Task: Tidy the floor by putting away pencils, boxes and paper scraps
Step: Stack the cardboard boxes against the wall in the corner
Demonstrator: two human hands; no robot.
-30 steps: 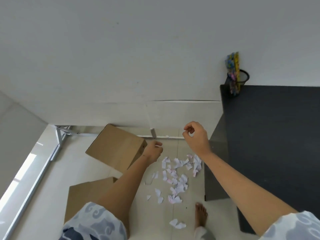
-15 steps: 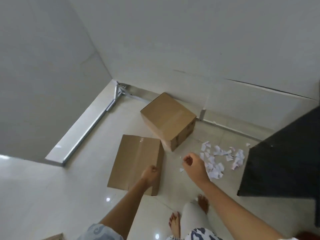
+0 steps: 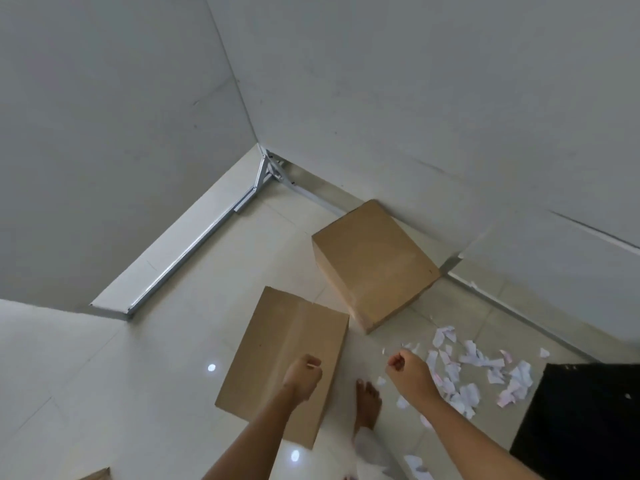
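Pale tiled floor (image 3: 173,358), white walls. Two cardboard boxes: flat one (image 3: 284,362) under left hand (image 3: 302,377), upright one (image 3: 374,265) by wall. Paper scraps (image 3: 478,372) scattered beside right hand (image 3: 410,372). Both hands' fingers curled shut; contents unclear.

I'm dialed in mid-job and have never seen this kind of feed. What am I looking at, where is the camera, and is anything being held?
There is no machine here: a person wears one wide-angle camera on the head, looking down at their own bare arms. The left hand and right hand are both loosely curled; whether either pinches a scrap is too small to tell. On the tiled floor a closed cardboard box stands near the wall, and a flat cardboard box lies nearer, under the left hand. Torn paper scraps are scattered to the right, beside a dark piece of furniture. A bare foot stands between them. No pencils show.
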